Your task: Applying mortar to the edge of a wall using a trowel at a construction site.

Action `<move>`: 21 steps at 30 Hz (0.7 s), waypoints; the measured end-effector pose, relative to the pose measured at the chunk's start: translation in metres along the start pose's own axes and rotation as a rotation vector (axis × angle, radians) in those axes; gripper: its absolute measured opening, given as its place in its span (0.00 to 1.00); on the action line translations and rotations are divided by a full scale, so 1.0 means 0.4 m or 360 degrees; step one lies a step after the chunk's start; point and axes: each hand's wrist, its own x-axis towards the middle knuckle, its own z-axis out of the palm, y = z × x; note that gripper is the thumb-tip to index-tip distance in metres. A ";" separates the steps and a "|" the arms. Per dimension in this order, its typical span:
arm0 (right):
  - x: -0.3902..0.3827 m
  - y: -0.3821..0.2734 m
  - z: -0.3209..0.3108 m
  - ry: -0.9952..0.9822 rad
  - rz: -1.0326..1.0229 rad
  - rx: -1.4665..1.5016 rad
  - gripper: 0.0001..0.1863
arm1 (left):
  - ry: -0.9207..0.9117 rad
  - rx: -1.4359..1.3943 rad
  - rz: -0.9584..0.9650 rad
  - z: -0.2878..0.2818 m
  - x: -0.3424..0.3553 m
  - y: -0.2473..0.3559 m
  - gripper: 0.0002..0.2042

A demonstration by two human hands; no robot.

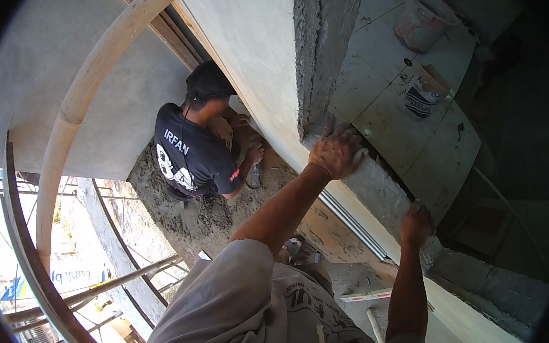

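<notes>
My left hand (337, 152) lies on top of a rough grey cement ledge (376, 187), close to the corner of an upright wall end. Its fingers are spread and nothing is in them. Farther right along the ledge, my right hand (417, 225) is closed, with its fingers curled at the far edge of the ledge. Both arms reach forward from my grey shirt (225, 303). Below the ledge on my side, several pale metal strips (354, 221) run along the wall.
At left, a co-worker (193, 139) in a dark shirt squats on the cement-spattered floor (209, 227), holding a trowel (254, 173). A bamboo pole (66, 116) and scaffolding rails (117, 282) line the open left side. Beyond the ledge are a bucket (423, 22) and a torn bag (424, 93).
</notes>
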 end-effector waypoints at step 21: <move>0.010 -0.019 -0.031 -0.0231 0.0247 0.0110 0.24 | 0.0125 0.0026 0.0040 0.012 -0.004 -0.006 0.19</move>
